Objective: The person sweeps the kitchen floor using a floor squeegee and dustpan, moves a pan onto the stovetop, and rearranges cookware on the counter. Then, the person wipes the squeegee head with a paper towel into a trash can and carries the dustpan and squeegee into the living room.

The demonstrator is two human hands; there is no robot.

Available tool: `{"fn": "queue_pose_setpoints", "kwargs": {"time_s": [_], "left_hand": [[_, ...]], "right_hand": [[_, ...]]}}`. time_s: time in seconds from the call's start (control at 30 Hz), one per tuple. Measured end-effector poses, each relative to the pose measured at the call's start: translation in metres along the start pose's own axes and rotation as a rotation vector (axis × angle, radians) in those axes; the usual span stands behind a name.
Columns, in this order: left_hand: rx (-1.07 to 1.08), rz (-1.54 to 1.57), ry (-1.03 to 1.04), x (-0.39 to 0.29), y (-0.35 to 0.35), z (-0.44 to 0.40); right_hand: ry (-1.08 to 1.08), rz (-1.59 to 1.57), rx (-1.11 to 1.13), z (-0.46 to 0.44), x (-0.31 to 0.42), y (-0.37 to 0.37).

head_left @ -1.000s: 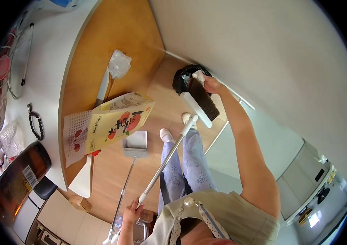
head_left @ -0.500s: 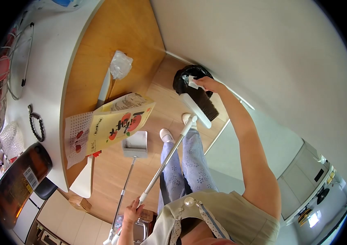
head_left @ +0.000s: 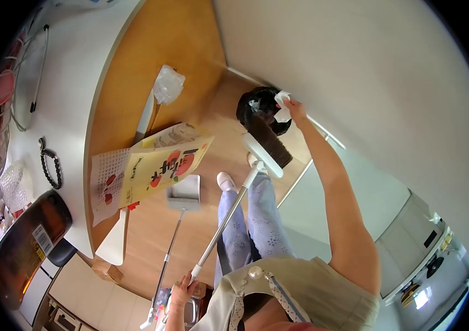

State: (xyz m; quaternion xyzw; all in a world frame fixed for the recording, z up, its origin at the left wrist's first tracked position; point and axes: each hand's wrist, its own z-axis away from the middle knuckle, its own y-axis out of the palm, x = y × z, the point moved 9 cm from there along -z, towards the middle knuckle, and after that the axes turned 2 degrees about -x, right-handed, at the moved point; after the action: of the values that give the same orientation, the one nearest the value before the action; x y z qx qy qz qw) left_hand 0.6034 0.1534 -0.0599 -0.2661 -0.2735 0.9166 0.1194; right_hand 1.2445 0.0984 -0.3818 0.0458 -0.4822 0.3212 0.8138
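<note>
My left hand point(head_left: 183, 289) is closed around the handle of a broom point(head_left: 220, 229). The broom's white head and dark brown bristles are raised beside a bin with a black liner point(head_left: 244, 106), partly covering it. Between the fingers of my right hand point(head_left: 296, 110) is a crumpled white tissue point(head_left: 282, 113), at the bin's right edge near the wall. Some whitish scraps show inside the liner. A grey long-handled dustpan point(head_left: 190, 204) rests on the floor left of my feet, its handle leaning near my left hand but apart from it.
On the left, a white desk point(head_left: 74, 83) carries a black bead bracelet point(head_left: 51, 168), a dark bottle point(head_left: 30, 248) and cables. A yellow printed paper bag point(head_left: 160, 171) stands against its wooden side point(head_left: 129, 71), below a clear plastic bag point(head_left: 168, 84). The wall point(head_left: 356, 66) bounds the right.
My right hand has moved right with the tissue, from over the bin's opening to its wall-side edge. The broom head has shifted slightly; my left hand keeps its hold.
</note>
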Motion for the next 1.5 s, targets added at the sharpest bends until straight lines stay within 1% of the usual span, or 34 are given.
{"fn": "queue_pose_setpoints", "kwargs": {"time_s": [0.07, 0.17, 0.2, 0.23, 0.27, 0.37, 0.47, 0.53, 0.6, 0.7, 0.8, 0.83, 0.9, 0.97, 1.0, 1.03, 1.13, 1.17, 1.23, 1.27, 1.3, 1.33, 1.37, 1.4, 1.43, 1.47, 1.5], "left_hand": [[-0.016, 0.018, -0.007, -0.003, -0.003, -0.005], [-0.024, 0.094, -0.008, -0.011, -0.008, -0.013], [-0.029, 0.089, 0.000, -0.011, -0.008, -0.015], [-0.033, 0.083, 0.009, -0.010, -0.007, -0.017], [-0.037, 0.079, 0.020, -0.010, -0.006, -0.019], [-0.047, 0.035, 0.038, -0.010, -0.010, -0.020], [-0.048, 0.025, 0.047, -0.006, -0.012, -0.014], [-0.007, 0.014, -0.011, 0.003, -0.008, -0.003], [0.009, -0.005, -0.046, 0.013, -0.006, 0.006], [0.000, -0.020, -0.071, 0.018, -0.001, 0.015], [-0.029, 0.015, -0.067, 0.015, -0.002, 0.022], [-0.020, 0.026, -0.115, 0.017, -0.002, 0.026], [-0.003, 0.048, -0.212, 0.018, -0.002, 0.033], [-0.024, 0.074, -0.224, 0.015, -0.002, 0.037], [-0.036, 0.091, -0.225, 0.015, 0.000, 0.039], [-0.079, 0.095, -0.178, 0.021, 0.005, 0.043], [0.039, 0.102, -0.290, 0.022, 0.016, 0.046], [-0.030, 0.097, -0.166, 0.012, 0.014, 0.043], [0.012, 0.125, -0.213, 0.005, 0.018, 0.042], [0.023, 0.145, -0.237, -0.001, 0.019, 0.038], [0.046, 0.148, -0.246, -0.010, 0.017, 0.037], [0.062, 0.155, -0.254, -0.019, 0.014, 0.035], [0.021, 0.144, -0.219, -0.026, 0.010, 0.036], [0.030, 0.055, -0.206, -0.038, 0.004, 0.038], [0.027, 0.007, -0.206, -0.046, -0.001, 0.041], [0.025, -0.038, -0.215, -0.054, -0.004, 0.047], [0.032, -0.062, -0.248, -0.062, -0.006, 0.054]], "right_hand": [[-0.056, 0.096, -0.103, 0.015, 0.009, -0.005], [0.265, -0.022, 0.139, 0.027, -0.024, 0.020], [0.273, -0.242, 0.215, 0.057, 0.013, 0.040], [0.197, -0.211, 0.251, 0.046, -0.004, 0.050], [0.120, -0.178, 0.286, 0.043, 0.000, 0.061], [0.254, 0.047, 0.585, 0.045, -0.008, 0.069], [0.299, 0.100, 0.436, 0.037, -0.007, 0.060], [0.411, -0.213, 0.049, 0.014, -0.024, 0.025], [0.345, -0.213, -0.050, -0.003, -0.029, 0.001], [0.286, 0.004, -0.014, -0.016, -0.040, -0.009], [0.325, 0.100, -0.025, -0.016, -0.069, 0.002], [0.254, 0.196, 0.131, -0.038, -0.109, 0.018], [0.595, 0.232, 0.196, 0.032, -0.057, 0.035], [0.449, 0.403, 0.072, 0.030, -0.052, 0.030], [0.322, 0.495, -0.011, 0.018, -0.064, 0.024], [0.194, 0.587, -0.094, 0.012, -0.063, 0.017], [0.004, 0.564, -0.286, 0.066, -0.024, -0.013], [-0.088, 0.530, -0.335, 0.086, -0.020, -0.019], [-0.299, 0.503, -0.206, 0.151, 0.017, -0.006], [-0.407, 0.406, -0.105, 0.189, 0.035, 0.012], [-0.358, 0.377, 0.126, 0.231, 0.053, 0.043], [-0.508, 0.329, 0.379, 0.274, 0.058, 0.077], [-0.622, 0.242, 0.655, 0.323, 0.059, 0.108], [-0.756, 0.371, 0.888, 0.384, 0.108, 0.142], [-0.877, 0.231, 1.053, 0.435, 0.116, 0.165], [-0.847, 0.354, 1.263, 0.484, 0.145, 0.188], [-0.975, 0.416, 1.386, 0.529, 0.153, 0.204]]}}
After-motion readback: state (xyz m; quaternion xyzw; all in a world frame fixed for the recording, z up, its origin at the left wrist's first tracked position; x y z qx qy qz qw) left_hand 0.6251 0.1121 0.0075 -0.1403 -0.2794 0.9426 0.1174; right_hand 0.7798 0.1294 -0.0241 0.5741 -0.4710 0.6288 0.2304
